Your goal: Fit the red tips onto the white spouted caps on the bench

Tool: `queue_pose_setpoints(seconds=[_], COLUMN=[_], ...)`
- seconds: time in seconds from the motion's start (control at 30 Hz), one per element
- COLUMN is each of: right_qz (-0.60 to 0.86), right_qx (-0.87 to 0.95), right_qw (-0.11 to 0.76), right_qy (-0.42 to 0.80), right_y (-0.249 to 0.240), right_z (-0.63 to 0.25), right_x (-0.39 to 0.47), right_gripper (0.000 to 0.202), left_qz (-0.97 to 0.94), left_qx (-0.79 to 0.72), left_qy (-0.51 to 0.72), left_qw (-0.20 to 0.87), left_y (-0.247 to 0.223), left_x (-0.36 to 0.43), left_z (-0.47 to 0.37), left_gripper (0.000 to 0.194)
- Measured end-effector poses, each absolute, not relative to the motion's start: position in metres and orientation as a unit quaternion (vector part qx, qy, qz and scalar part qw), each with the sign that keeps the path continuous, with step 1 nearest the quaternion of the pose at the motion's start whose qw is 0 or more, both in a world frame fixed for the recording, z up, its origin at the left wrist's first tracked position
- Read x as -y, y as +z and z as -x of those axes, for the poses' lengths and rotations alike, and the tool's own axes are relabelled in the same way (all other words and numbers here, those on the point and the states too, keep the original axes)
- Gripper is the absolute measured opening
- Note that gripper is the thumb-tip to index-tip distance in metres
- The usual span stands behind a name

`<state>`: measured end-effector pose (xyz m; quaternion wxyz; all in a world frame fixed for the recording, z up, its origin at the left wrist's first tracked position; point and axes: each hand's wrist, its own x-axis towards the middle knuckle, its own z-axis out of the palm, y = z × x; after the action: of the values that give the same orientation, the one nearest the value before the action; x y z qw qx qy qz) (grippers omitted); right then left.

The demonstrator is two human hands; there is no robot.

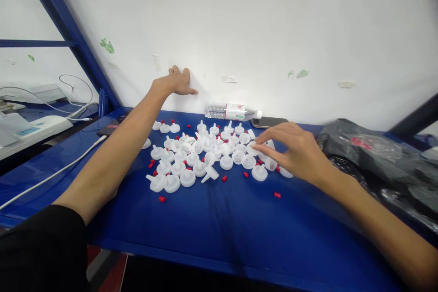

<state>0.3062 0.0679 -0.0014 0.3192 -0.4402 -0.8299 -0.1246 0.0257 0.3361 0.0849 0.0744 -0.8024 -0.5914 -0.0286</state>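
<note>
A spread of white plastic spout caps (pixel 226 162), each a round base with a narrow nozzle, covers the middle of the blue table. Small red tips (pixel 224 178) lie scattered among and around them. My left hand (pixel 179 82) is stretched past the caps to the white wall, fingers and thumb apart, holding nothing; whether it touches the wall I cannot tell. At the right side of the spread, my right hand (pixel 294 148) pinches thumb and forefinger at a white spout cap (pixel 252 149), which the fingertips partly hide. Other caps sit beneath that hand.
A clear plastic bottle (pixel 232 112) lies on its side along the wall, beside a dark phone (pixel 268 122). On the right rests a black plastic bag (pixel 379 159). A white cable (pixel 54 173) crosses the left of the table (pixel 191 228), near a white power strip (pixel 44 128).
</note>
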Motion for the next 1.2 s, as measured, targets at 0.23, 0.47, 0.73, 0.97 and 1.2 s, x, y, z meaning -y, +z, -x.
queue_pose_setpoints(seconds=[0.23, 0.47, 0.73, 0.97, 1.2], right_qz=[0.382, 0.365, 0.339, 0.35, 0.353], right_qx=[0.829, 0.836, 0.877, 0.885, 0.89], right_qw=[0.359, 0.347, 0.303, 0.279, 0.274], right_qy=[-0.196, -0.218, -0.156, -0.128, -0.094], right_y=[0.003, 0.004, -0.011, -0.018, -0.016], right_z=[-0.298, -0.281, -0.255, -0.255, -0.252], right_x=[-0.062, -0.048, -0.039, -0.042, -0.042], right_gripper=[0.008, 0.009, 0.007, 0.006, 0.003], left_qz=[0.801, 0.796, 0.776, 0.771, 0.774], left_qx=[0.593, 0.599, 0.623, 0.629, 0.627], left_qy=[-0.033, -0.035, -0.023, -0.032, -0.033], left_qw=[0.072, 0.084, 0.092, 0.099, 0.079], left_y=[0.084, 0.08, 0.08, 0.082, 0.082], left_x=[-0.338, -0.334, -0.329, -0.33, -0.331], left_z=[-0.026, -0.028, -0.029, -0.031, -0.031], left_gripper=[0.105, 0.091, 0.106, 0.102, 0.1])
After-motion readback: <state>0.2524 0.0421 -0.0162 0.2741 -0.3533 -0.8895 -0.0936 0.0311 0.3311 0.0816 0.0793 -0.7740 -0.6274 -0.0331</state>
